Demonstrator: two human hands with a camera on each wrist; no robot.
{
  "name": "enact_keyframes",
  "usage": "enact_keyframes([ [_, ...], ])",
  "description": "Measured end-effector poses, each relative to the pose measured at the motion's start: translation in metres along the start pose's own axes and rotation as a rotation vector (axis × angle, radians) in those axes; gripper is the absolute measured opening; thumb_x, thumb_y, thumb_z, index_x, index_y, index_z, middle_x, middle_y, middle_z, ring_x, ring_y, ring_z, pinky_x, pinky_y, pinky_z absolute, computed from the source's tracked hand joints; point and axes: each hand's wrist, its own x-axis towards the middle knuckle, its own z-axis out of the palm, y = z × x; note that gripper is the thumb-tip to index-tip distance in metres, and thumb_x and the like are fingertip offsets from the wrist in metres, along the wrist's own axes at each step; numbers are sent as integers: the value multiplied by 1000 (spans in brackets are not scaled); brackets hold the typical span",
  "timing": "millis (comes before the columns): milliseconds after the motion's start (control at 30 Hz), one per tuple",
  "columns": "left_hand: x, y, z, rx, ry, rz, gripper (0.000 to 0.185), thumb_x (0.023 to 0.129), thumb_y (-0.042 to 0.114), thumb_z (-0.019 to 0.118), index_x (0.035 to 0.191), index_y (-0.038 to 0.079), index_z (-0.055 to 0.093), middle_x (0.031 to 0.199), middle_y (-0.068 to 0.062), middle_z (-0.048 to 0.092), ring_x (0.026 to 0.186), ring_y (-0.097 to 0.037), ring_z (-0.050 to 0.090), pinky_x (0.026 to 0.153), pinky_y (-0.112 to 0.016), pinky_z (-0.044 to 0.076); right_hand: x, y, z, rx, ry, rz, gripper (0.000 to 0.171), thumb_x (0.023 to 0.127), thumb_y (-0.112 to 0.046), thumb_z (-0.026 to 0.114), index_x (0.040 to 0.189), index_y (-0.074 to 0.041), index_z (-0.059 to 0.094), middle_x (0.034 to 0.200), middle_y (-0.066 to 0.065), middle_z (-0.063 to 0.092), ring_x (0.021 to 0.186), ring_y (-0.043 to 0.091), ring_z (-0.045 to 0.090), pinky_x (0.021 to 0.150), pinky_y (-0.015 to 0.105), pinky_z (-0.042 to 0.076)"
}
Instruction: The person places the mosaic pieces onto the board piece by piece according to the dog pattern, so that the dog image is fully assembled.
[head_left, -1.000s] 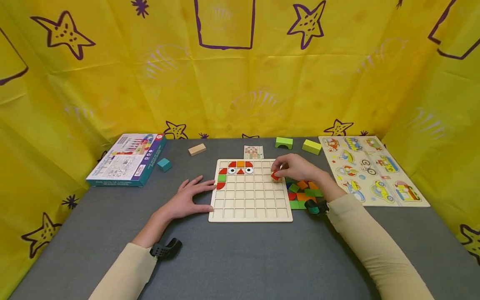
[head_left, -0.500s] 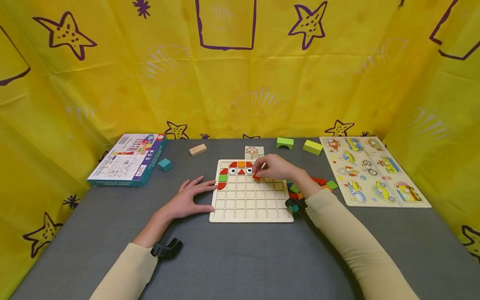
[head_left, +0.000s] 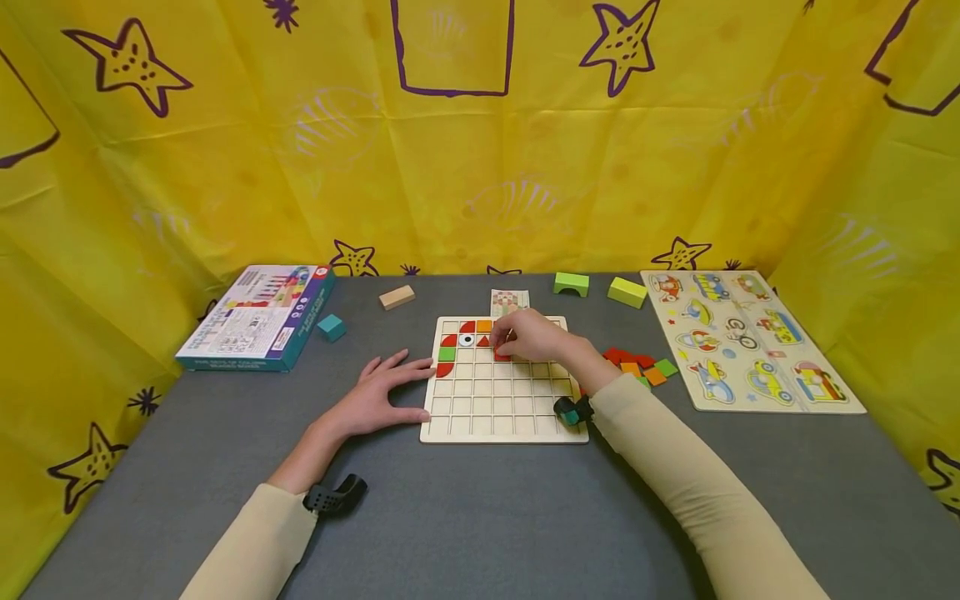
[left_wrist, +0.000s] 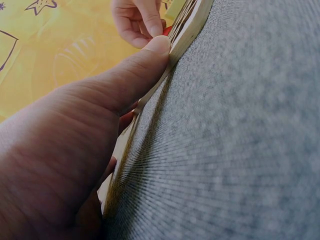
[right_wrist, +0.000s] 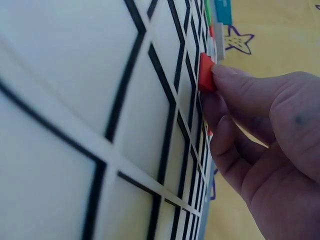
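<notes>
A square wooden grid board [head_left: 502, 410] lies flat on the grey table. My left hand [head_left: 381, 400] rests along the board's left edge, fingers spread, and in the left wrist view the thumb [left_wrist: 135, 70] touches its rim. Over the upper middle of the grid, my right hand [head_left: 538, 336] pinches a small red tile [right_wrist: 206, 73] between thumb and fingers. Set in the upper-left cells are several tiles: a green square [head_left: 446, 355], an orange square [head_left: 483, 326], an eye tile [head_left: 467, 340] and red curved pieces. My right hand hides some neighbouring cells.
Loose red, orange and green tiles [head_left: 654, 377] lie right of the board, partly behind the right arm. A small picture card [head_left: 510, 300] sits beyond it. Farther out are a puzzle board [head_left: 750, 342], a game box [head_left: 255, 321], a teal cube [head_left: 332, 327] and several wooden blocks [head_left: 627, 292].
My right hand has moved left across the board with the red tile, from the right side to the cells below the right eye tile. My left hand has stayed at the edge.
</notes>
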Motion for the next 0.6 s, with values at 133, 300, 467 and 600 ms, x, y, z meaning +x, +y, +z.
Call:
enact_keyframes([
  [133, 1, 0, 0, -3, 0, 6, 73, 85, 45, 80, 147, 16, 56, 157, -3, 43, 150, -41, 17, 113, -67, -1, -1, 0, 1, -7, 4, 13, 7, 94, -9, 73, 100, -6, 75, 89, 0, 69, 83, 17, 60, 79, 31, 50],
  [300, 1, 0, 0, -4, -1, 11, 72, 85, 45, 80, 147, 16, 56, 157, -4, 43, 150, -42, 16, 113, -67, -1, -4, 1, 1, -11, 18, 9, 11, 94, -8, 73, 103, -4, 75, 89, 1, 68, 82, 17, 60, 78, 31, 50],
  [467, 0, -1, 0, 0, 1, 19, 72, 86, 44, 80, 147, 15, 56, 157, -4, 43, 150, -42, 17, 113, -67, -1, -5, 1, 2, -18, 26, 11, 11, 92, -4, 74, 103, -4, 73, 89, 2, 67, 83, 18, 59, 78, 30, 50],
  [600, -1, -1, 0, -9, 2, 17, 72, 86, 44, 80, 147, 15, 56, 157, -4, 43, 150, -42, 16, 113, -67, -1, -6, 0, 1, -21, 28, 15, 9, 92, -5, 74, 101, -4, 73, 89, 2, 67, 83, 18, 59, 78, 31, 50],
])
